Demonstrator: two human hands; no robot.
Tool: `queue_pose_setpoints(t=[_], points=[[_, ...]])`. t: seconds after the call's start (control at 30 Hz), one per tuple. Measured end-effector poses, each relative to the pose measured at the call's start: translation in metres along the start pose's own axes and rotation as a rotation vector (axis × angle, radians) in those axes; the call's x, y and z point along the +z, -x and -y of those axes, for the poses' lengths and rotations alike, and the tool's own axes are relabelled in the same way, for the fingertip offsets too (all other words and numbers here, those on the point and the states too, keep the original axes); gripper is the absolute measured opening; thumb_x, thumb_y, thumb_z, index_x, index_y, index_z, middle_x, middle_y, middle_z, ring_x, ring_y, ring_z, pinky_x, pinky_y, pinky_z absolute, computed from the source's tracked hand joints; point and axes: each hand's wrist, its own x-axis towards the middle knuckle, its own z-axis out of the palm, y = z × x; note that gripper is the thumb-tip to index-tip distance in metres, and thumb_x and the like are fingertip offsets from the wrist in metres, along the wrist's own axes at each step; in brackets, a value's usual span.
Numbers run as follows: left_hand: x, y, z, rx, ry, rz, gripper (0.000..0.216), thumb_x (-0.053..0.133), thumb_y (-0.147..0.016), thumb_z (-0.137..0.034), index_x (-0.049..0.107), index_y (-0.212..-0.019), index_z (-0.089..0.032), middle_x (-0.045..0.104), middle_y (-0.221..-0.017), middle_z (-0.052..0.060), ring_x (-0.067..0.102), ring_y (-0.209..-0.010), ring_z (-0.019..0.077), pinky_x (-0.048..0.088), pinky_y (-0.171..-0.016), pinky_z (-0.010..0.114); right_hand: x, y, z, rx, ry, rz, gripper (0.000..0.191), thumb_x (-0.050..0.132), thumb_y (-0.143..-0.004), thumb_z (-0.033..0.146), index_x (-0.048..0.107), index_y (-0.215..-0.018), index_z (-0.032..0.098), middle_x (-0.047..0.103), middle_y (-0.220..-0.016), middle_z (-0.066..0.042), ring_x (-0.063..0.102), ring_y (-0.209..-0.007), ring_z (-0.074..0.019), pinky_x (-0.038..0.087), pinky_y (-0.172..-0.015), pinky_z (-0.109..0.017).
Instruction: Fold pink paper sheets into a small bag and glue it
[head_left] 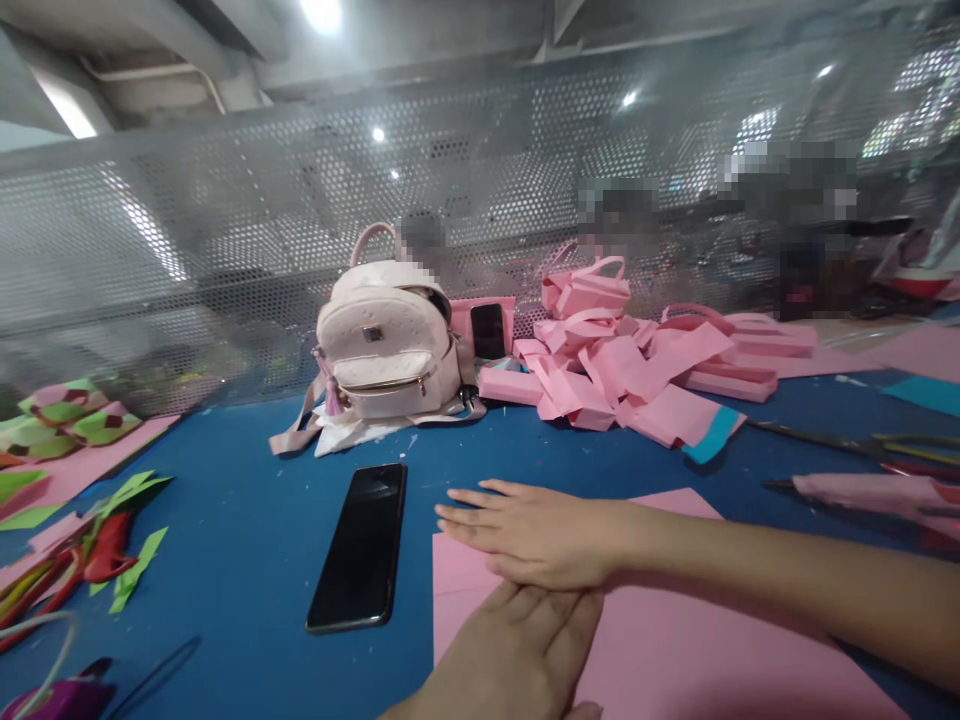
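A large pink paper sheet (pixel 675 645) lies on the blue table, with a faint crease near its left end. My right hand (pixel 536 530) reaches in from the right and rests flat across the sheet's far edge, fingers spread and pointing left. Just below it, my left hand (pixel 517 645) presses palm down on the paper. Its fingertips meet or go under the heel of the right hand, so they are partly hidden. Neither hand grips anything. To the left of both hands lies a black smartphone (pixel 358 550), screen up.
A pale pink backpack (pixel 390 345) stands at the back, beside a heap of pink paper pieces (pixel 600 365) and a second phone (pixel 487 330). Red-handled scissors (pixel 64 575) and green scraps (pixel 139 570) lie left. A pink-wrapped tool (pixel 862 490) lies right. Perforated metal panel (pixel 247 230) behind.
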Motion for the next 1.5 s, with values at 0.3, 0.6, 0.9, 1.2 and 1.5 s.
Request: queue_pose_setpoints(t=[0.3, 0.6, 0.9, 1.2, 1.5], points=[[0.003, 0.001, 0.003, 0.014, -0.067, -0.005, 0.070, 0.042, -0.096, -0.041, 0.014, -0.152, -0.009, 0.024, -0.156, 0.013, 0.023, -0.145, 0.0245, 0.030, -0.116, 0.042, 0.010, 0.099, 0.001, 0.317, 0.116, -0.128, 0.052, 0.031, -0.103, 0.034, 0.017, -0.152, 0.028, 0.026, -0.157, -0.001, 0.025, -0.144, -0.0214, 0.027, -0.117, -0.047], [0.008, -0.001, 0.004, 0.021, -0.167, -0.024, 0.067, 0.041, -0.096, -0.039, 0.017, -0.152, -0.009, 0.023, -0.157, 0.010, 0.020, -0.146, 0.0211, 0.029, -0.116, 0.038, 0.043, 0.171, -0.007, 0.491, 0.611, -0.506, 0.061, 0.050, -0.093, 0.042, 0.032, -0.150, 0.027, 0.054, -0.140, -0.007, 0.057, -0.122, -0.0273, 0.044, -0.103, -0.046], [0.009, -0.006, 0.007, 0.075, -0.184, 0.010, 0.073, 0.048, -0.094, -0.044, 0.019, -0.151, -0.007, 0.027, -0.155, 0.013, 0.030, -0.143, 0.0262, 0.037, -0.111, 0.042, 0.069, 0.193, -0.015, 0.635, 0.745, -0.613, 0.069, 0.050, -0.086, 0.060, 0.053, -0.137, 0.013, 0.056, -0.137, -0.016, 0.051, -0.125, -0.0372, 0.040, -0.103, -0.056], [-0.059, -0.023, 0.015, -0.388, 0.226, -0.070, 0.024, 0.048, -0.093, -0.018, 0.061, -0.112, -0.024, 0.065, -0.110, 0.003, 0.062, -0.099, 0.0173, 0.050, -0.089, 0.030, 0.025, 0.157, -0.002, 0.616, 0.775, -0.379, 0.049, 0.059, -0.088, 0.045, 0.067, -0.114, 0.004, 0.062, -0.125, -0.023, 0.055, -0.120, -0.0350, 0.042, -0.100, -0.050], [-0.066, -0.017, 0.039, -0.647, 0.372, 0.048, 0.041, 0.081, -0.063, -0.033, 0.058, -0.094, -0.020, 0.057, -0.086, -0.002, 0.053, -0.079, 0.0166, 0.041, -0.068, 0.025, -0.018, 0.119, 0.005, 0.597, 0.266, -0.178, 0.027, 0.071, -0.077, 0.039, 0.061, -0.093, 0.019, 0.063, -0.093, -0.005, 0.059, -0.088, -0.0243, 0.041, -0.068, -0.032]])
